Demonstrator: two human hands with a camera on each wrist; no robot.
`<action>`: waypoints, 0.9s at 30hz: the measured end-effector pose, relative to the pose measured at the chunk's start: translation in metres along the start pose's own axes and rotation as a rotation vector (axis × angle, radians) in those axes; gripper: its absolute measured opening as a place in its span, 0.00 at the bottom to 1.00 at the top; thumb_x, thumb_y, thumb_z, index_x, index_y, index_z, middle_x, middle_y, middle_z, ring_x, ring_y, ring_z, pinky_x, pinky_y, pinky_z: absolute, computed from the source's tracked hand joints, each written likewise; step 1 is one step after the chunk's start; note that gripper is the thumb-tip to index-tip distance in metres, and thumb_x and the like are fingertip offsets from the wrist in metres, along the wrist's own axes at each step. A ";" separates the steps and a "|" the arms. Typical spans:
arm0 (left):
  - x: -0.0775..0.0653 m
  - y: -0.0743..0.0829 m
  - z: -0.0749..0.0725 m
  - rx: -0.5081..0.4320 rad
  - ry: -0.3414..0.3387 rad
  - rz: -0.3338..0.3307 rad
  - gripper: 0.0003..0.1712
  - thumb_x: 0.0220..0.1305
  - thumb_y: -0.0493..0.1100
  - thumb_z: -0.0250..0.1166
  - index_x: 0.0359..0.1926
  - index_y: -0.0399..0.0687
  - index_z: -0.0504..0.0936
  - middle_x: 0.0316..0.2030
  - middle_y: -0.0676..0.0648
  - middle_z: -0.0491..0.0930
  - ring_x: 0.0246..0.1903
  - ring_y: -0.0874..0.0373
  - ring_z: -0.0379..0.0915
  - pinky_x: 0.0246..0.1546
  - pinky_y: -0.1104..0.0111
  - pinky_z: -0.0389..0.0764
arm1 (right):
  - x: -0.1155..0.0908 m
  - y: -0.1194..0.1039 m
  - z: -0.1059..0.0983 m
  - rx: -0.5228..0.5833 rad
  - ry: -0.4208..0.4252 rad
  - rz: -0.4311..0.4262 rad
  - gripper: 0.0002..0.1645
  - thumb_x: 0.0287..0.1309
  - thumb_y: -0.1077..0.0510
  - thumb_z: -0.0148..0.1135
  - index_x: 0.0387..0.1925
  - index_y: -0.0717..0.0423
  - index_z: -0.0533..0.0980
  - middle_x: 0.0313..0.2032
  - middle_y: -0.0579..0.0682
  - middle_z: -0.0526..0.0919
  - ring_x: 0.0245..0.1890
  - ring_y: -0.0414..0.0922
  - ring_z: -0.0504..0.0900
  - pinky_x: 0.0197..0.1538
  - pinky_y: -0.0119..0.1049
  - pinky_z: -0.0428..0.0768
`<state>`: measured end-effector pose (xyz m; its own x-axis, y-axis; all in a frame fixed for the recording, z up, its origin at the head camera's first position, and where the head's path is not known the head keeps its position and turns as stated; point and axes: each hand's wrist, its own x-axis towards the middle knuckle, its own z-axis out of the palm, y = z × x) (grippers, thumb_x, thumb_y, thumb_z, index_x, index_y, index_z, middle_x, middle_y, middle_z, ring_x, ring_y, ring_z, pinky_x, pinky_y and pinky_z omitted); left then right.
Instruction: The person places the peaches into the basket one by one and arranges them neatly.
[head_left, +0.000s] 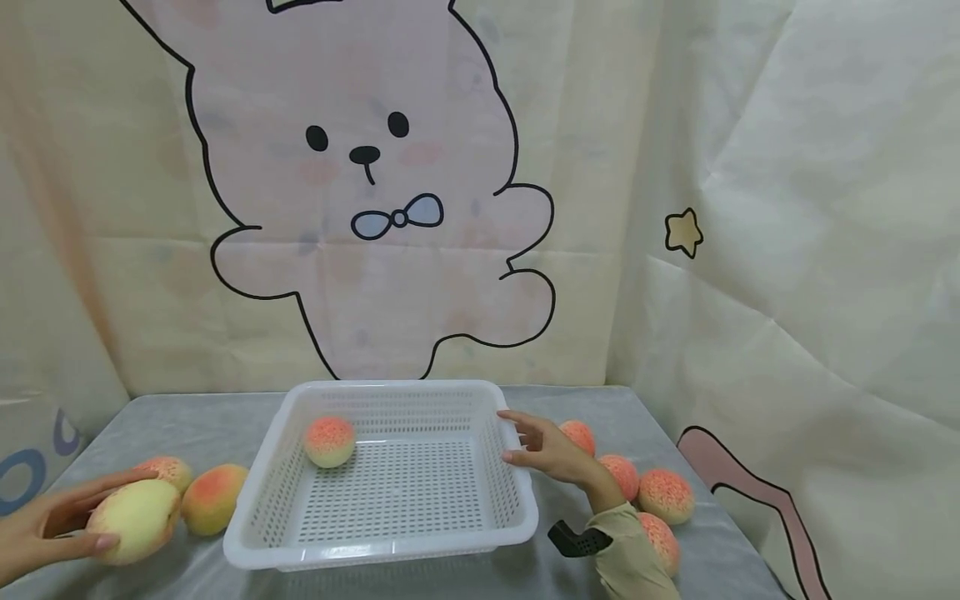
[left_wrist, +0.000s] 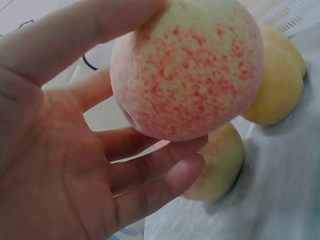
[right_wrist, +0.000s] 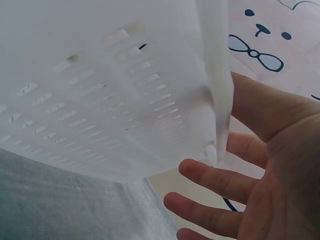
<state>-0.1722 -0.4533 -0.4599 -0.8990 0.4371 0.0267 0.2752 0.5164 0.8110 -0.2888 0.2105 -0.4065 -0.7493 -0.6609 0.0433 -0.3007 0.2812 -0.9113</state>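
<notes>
My left hand [head_left: 63, 525] holds a pale yellow peach [head_left: 137, 523] between thumb and fingers, at the left of the table. In the left wrist view, this peach [left_wrist: 192, 75] shows red speckles on its underside. Close beside it are a speckled peach [head_left: 167, 472] and a yellow-orange peach [head_left: 215, 498]. My right hand [head_left: 551, 450] grips the right rim of a white plastic basket [head_left: 375, 552], thumb and fingertips at the edge. The right wrist view has the hand [right_wrist: 265, 185] beside the slotted basket wall [right_wrist: 100, 115]. One pink-topped peach [head_left: 329, 442] lies inside, toward the back left.
Several red-speckled peaches [head_left: 665, 497] lie right of the basket, some partly behind my right arm. A black strap piece [head_left: 579, 540] is at the right wrist. Grey cloth [head_left: 720, 558] covers the table, and a printed curtain [head_left: 585, 317] hangs behind it.
</notes>
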 end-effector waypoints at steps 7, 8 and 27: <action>0.011 0.035 0.002 -0.031 -0.001 0.060 0.35 0.73 0.29 0.51 0.78 0.44 0.56 0.66 0.75 0.69 0.56 0.77 0.73 0.44 0.76 0.80 | 0.000 0.003 -0.002 0.020 -0.006 -0.023 0.45 0.67 0.60 0.64 0.78 0.63 0.53 0.65 0.74 0.71 0.52 0.60 0.84 0.47 0.42 0.87; 0.012 0.038 0.001 -0.030 -0.005 0.063 0.36 0.73 0.29 0.51 0.78 0.46 0.56 0.65 0.76 0.70 0.55 0.77 0.73 0.43 0.76 0.80 | 0.000 0.004 -0.002 0.023 -0.008 -0.023 0.45 0.67 0.60 0.64 0.78 0.63 0.53 0.65 0.74 0.71 0.52 0.60 0.85 0.48 0.42 0.87; 0.042 0.101 0.005 0.117 0.144 -0.126 0.35 0.76 0.45 0.56 0.78 0.61 0.56 0.55 0.74 0.75 0.50 0.77 0.74 0.39 0.74 0.78 | 0.003 0.010 -0.003 0.045 -0.031 -0.033 0.46 0.68 0.59 0.63 0.79 0.61 0.51 0.65 0.74 0.71 0.51 0.57 0.86 0.48 0.45 0.87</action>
<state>-0.1803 -0.3786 -0.3798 -0.9658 0.2584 0.0195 0.1876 0.6455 0.7404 -0.2958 0.2133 -0.4142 -0.7204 -0.6909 0.0612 -0.2971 0.2277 -0.9273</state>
